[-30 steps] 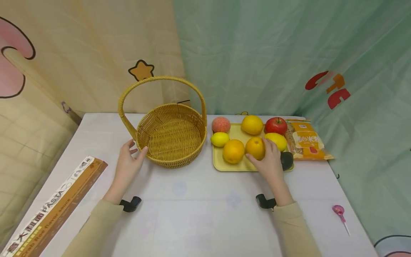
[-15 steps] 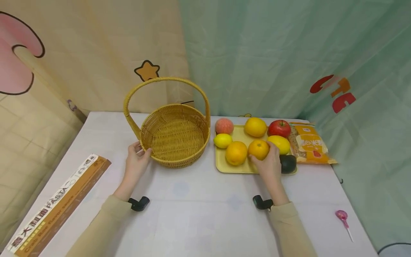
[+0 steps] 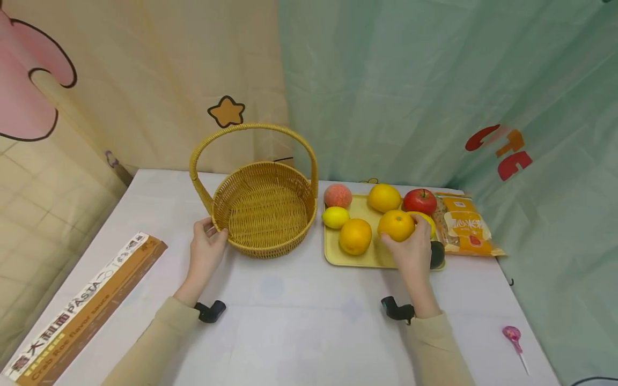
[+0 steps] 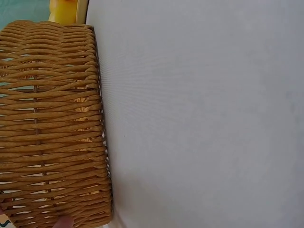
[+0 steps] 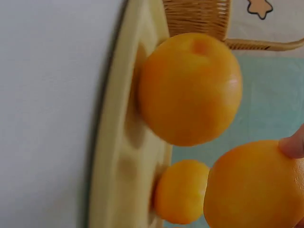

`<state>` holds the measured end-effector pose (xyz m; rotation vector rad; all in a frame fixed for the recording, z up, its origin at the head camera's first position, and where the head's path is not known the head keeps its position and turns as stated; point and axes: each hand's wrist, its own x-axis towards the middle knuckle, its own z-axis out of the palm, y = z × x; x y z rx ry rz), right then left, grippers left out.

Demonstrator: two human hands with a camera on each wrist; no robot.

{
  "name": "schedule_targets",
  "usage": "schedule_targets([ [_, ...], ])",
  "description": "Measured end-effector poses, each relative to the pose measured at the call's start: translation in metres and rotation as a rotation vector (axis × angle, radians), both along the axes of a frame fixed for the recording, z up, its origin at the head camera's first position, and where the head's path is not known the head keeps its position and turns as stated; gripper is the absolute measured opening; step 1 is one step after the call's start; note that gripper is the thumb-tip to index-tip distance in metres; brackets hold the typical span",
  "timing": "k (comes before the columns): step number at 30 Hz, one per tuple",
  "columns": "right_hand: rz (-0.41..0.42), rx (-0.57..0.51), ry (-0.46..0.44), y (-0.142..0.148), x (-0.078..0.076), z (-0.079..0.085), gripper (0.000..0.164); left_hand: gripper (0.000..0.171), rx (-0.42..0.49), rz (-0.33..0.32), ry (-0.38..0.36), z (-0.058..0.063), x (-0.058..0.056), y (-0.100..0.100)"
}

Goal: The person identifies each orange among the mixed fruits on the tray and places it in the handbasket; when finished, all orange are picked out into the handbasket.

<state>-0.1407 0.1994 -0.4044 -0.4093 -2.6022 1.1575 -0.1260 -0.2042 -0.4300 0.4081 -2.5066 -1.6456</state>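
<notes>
My left hand (image 3: pixel 208 247) grips the near left rim of a round wicker basket (image 3: pixel 270 247), thumb over the edge and fingers outside it. The basket has a tall hooped handle and a bare woven floor. In the left wrist view its woven wall (image 4: pixel 52 128) fills the left side, with a fingertip at the bottom. My right hand (image 3: pixel 410 249) pinches an orange (image 3: pixel 396 225) between thumb and fingers, raised over a yellow tray (image 3: pixel 359 261). Another orange (image 3: pixel 355 236) lies on the tray beside it; in the right wrist view the held orange (image 5: pixel 256 185) hangs apart from the tray.
Around the tray are a pink peach-like fruit (image 3: pixel 338 196), a lemon (image 3: pixel 335 217), a yellow-orange fruit (image 3: pixel 384 198), a red apple (image 3: pixel 420 201) and a dark green fruit (image 3: pixel 436 254). A food packet (image 3: pixel 465 225), a pasta box (image 3: pixel 87 308) and a lollipop (image 3: pixel 513 335) lie farther out.
My right hand has closed on the orange and lifted it slightly off the tray. My left hand has taken a firmer hold of the basket rim. The head view has shifted a little.
</notes>
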Motion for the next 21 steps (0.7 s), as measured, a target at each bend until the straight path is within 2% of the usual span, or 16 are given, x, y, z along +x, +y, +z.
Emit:
schedule_targets([
  [4, 0.083, -0.024, 0.039, -0.011, 0.002, 0.023, 0.078, 0.057, 0.006, 0.007, 0.005, -0.001, 0.003, 0.000],
  [8, 0.226, -0.045, -0.014, -0.034, 0.003, 0.044, 0.081, 0.057, 0.001, 0.005, 0.002, -0.002, 0.006, -0.003],
  [11, 0.341, -0.053, -0.024, -0.057, 0.000, 0.053, 0.082, 0.057, 0.005, 0.001, 0.007, -0.003, 0.007, -0.005],
  [16, 0.519, -0.042, 0.044, -0.102, -0.008, 0.057, 0.077, 0.056, 0.044, -0.010, 0.021, -0.004, 0.006, -0.005],
  [21, 0.644, -0.004, -0.022, -0.149, -0.020, 0.045, 0.077, 0.058, 0.079, -0.014, 0.020, -0.007, 0.007, -0.006],
])
